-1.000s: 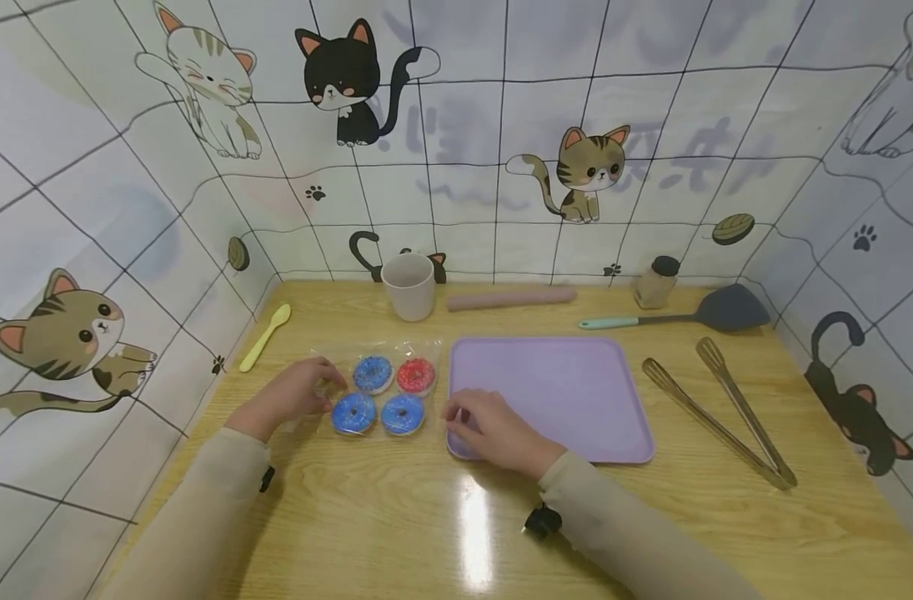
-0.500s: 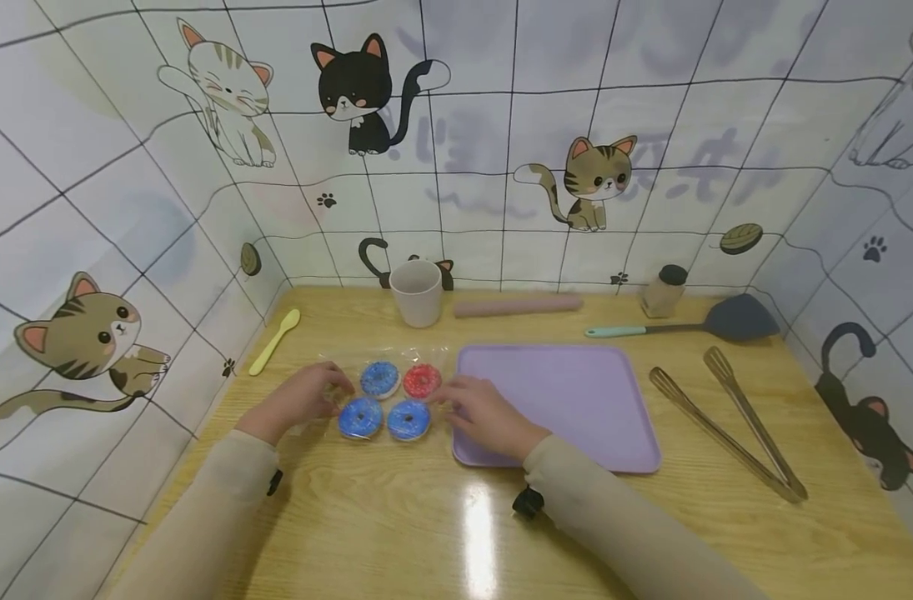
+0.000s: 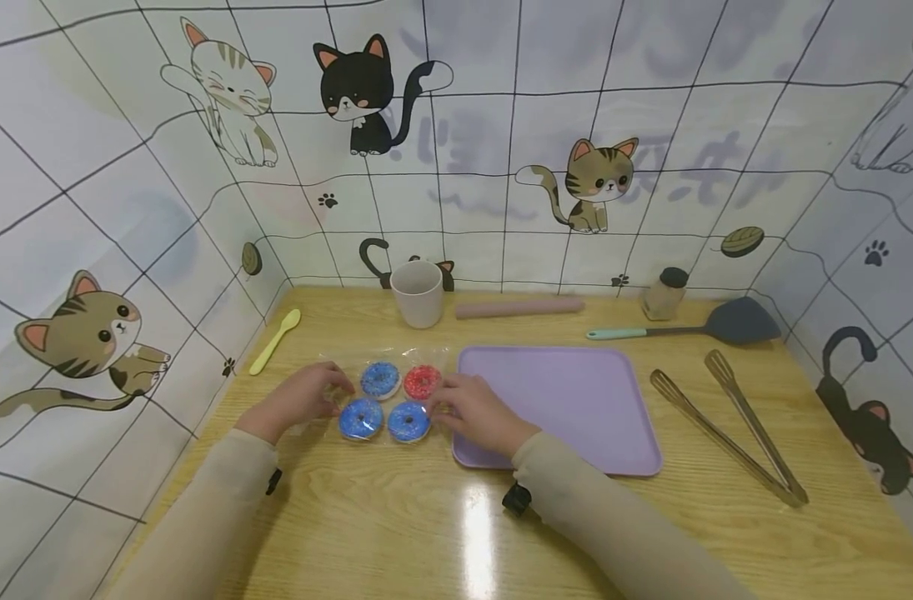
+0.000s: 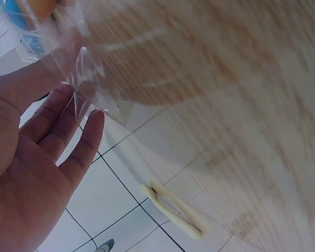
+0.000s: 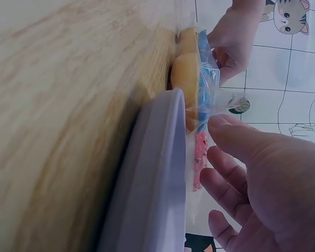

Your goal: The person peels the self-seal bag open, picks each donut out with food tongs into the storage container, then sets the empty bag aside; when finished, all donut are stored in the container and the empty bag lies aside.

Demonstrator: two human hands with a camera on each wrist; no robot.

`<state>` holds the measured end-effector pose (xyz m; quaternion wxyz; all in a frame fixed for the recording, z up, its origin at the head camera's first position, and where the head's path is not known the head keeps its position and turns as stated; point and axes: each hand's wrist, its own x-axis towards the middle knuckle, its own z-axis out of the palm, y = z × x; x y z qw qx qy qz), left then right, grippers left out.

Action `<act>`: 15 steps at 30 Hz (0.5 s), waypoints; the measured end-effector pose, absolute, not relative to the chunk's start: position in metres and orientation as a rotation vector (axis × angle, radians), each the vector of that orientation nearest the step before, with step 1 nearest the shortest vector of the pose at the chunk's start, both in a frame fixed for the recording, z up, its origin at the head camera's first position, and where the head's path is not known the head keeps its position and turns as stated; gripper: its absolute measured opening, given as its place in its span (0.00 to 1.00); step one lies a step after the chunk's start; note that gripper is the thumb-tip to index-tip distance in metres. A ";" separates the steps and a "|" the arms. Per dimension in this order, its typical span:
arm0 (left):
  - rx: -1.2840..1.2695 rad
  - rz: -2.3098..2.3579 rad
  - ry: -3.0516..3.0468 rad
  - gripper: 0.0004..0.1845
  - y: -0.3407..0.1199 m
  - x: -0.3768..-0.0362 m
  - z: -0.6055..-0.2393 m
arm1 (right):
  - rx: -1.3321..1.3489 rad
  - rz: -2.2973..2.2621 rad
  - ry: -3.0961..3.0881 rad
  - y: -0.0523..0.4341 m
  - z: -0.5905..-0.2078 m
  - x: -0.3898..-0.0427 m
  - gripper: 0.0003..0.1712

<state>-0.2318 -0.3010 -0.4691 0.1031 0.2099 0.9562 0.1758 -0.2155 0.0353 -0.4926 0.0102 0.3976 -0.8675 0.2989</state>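
A person's left hand rests at the bag's nine o'clock edge, fingers nearly straight against the clear plastic as the left wrist view shows; the right hand meets its three o'clock edge, thumb and fingers loosely spread on the film, though whether they actually pinch it cannot be told. Between the two hands the bag lies flat on the counter, sealed over four doughnuts in a square: two blue at ten and seven o'clock, another blue at five, one red at one. The pack is nearly square, so it has no marked long axis; the doughnuts face icing up, and the bag's crinkled end points to twelve o'clock, toward the cup. By the look of it, both hands are taking hold of the bag, and a next move would call for a firm pinch on each side of the film. Just beside the bag at three o'clock sits the purple tray, with tongs beyond it; a yellow spoon lies at ten o'clock, and a spatula, a small jar and a pink rolling pin line the far wall.
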 end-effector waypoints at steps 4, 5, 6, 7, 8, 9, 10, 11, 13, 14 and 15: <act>0.625 0.523 2.823 0.17 -0.305 -0.235 -0.474 | 1.226 0.905 -2.719 0.034 -0.493 -0.214 0.04; 0.622 0.525 2.823 0.17 -0.306 -0.236 -0.475 | 1.222 0.903 -2.721 0.035 -0.492 -0.214 0.03; 0.620 0.525 2.822 0.17 -0.306 -0.236 -0.475 | 1.217 0.901 -2.724 0.035 -0.491 -0.213 0.03; 0.618 0.524 2.822 0.17 -0.306 -0.237 -0.476 | 1.216 0.895 -2.722 0.035 -0.491 -0.213 0.03; 0.617 0.522 2.821 0.16 -0.306 -0.237 -0.475 | 1.213 0.895 -2.720 0.035 -0.490 -0.212 0.03; 0.618 0.521 2.819 0.16 -0.305 -0.237 -0.474 | 1.207 0.891 -2.720 0.035 -0.490 -0.211 0.02; 0.624 0.521 2.816 0.16 -0.305 -0.237 -0.473 | 1.206 0.891 -2.719 0.035 -0.491 -0.211 0.03; 0.632 0.523 2.815 0.16 -0.305 -0.237 -0.472 | 1.206 0.894 -2.718 0.036 -0.490 -0.211 0.03; 0.641 0.532 2.810 0.16 -0.305 -0.238 -0.472 | 1.204 0.900 -2.720 0.036 -0.491 -0.211 0.03; 0.646 0.541 2.805 0.16 -0.306 -0.239 -0.472 | 1.199 0.909 -2.729 0.037 -0.491 -0.211 0.03; 0.644 0.552 2.800 0.16 -0.306 -0.239 -0.473 | 1.196 0.913 -2.734 0.038 -0.491 -0.211 0.03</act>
